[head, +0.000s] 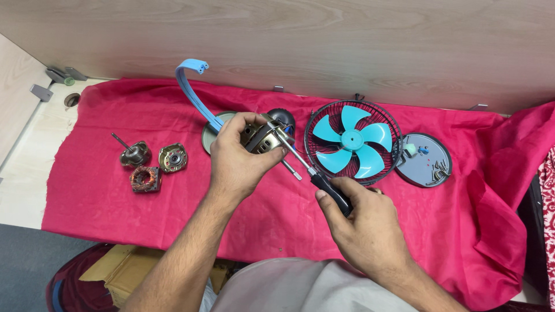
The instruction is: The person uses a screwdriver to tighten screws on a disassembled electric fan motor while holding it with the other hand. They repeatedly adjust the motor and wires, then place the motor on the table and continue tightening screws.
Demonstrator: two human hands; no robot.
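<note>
1. Left hand: fingers clamped round metal motor housing, held up just left of fan blade assy.
2. Right hand: fingers closed on black screwdriver handle, below & slightly left of fan; shaft angled up-left, tip at housing.
3. Fan blade assy: teal blades in dark wire guard, flat on red cloth over desk.
4. Just right of fan: round grey cover plate, screws & small bits lying in it.
5. Left of fan, behind housing: blue curved bracket rising off round base; dark rounded part alongside.
6. Far left of fan, well apart: rotor w/ shaft, end cap, copper-wound stator, close together.
</note>
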